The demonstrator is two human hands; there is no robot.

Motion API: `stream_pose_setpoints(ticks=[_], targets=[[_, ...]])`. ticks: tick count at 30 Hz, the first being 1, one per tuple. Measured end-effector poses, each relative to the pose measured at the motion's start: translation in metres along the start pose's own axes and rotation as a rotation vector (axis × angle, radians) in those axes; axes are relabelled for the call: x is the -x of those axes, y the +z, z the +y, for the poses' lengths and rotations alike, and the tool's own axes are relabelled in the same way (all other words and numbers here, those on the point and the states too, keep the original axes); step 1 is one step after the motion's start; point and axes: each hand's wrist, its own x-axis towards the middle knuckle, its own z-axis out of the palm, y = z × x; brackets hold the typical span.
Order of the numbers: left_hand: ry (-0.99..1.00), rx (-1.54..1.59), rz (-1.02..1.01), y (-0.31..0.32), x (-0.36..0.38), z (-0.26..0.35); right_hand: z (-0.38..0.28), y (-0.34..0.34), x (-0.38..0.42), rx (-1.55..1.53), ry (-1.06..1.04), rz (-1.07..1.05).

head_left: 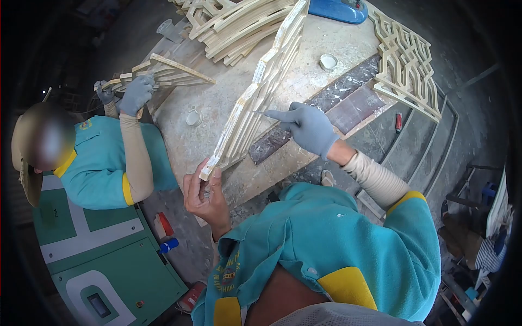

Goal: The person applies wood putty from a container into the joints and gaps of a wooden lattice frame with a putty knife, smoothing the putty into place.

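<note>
A long wooden lattice panel (251, 92) with a zigzag edge is tilted up on its side, with whitish smears along its upper edge. My left hand (206, 196), bare, is closed around the panel's near end, thumb on one side and fingers on the other. Against the panel's right side is my right hand (311, 129) in a grey glove, index finger stretched toward the slats and the other fingers curled in. A thin dark tip shows past that fingertip; what it belongs to is too small to make out.
The worktable (217, 89) bears stacked lattice pieces (247, 27), more lattice panels (405, 60), a white cup (328, 62), another small cup (193, 118) and a blue object (340, 10). At left, a co-worker (109, 157) in grey gloves handles a smaller lattice (163, 70). A green cabinet (114, 255) stands lower left.
</note>
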Motion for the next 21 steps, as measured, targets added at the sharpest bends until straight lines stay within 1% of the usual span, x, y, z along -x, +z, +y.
stream_pose_setpoints(ticks=[2,3,5,9,11,12,14,17,18,20,21], targets=[[0.007,-0.008,-0.009,-0.001,0.0,0.0,0.006,-0.003,-0.004,-0.094,0.008,0.044],[0.005,-0.008,-0.012,-0.001,0.001,0.0,0.009,-0.001,-0.006,-0.095,0.012,0.043],[0.017,0.012,-0.01,-0.001,0.003,-0.001,0.016,0.002,-0.013,-0.01,0.106,0.011],[-0.002,-0.009,-0.018,-0.002,0.005,0.0,0.005,-0.001,-0.003,0.026,0.054,-0.019],[0.009,-0.023,-0.019,-0.001,0.005,0.001,0.012,-0.011,-0.005,-0.33,0.05,-0.2],[0.007,-0.024,-0.02,-0.001,0.006,0.001,0.012,-0.014,-0.007,-0.33,0.051,-0.202],[0.016,-0.03,-0.021,-0.001,0.007,0.001,0.011,-0.018,-0.011,-0.043,0.055,0.007],[0.013,-0.057,-0.03,-0.001,0.007,0.004,0.034,0.019,-0.009,0.0,0.087,0.019],[0.015,-0.056,-0.03,-0.001,0.006,0.003,0.032,0.016,-0.008,0.001,0.087,0.022],[0.015,-0.036,-0.023,-0.001,0.006,0.002,0.023,0.004,-0.002,-0.399,-0.103,-0.048],[0.014,-0.036,-0.023,0.0,0.006,0.001,0.016,-0.006,-0.003,-0.399,-0.103,-0.049]])
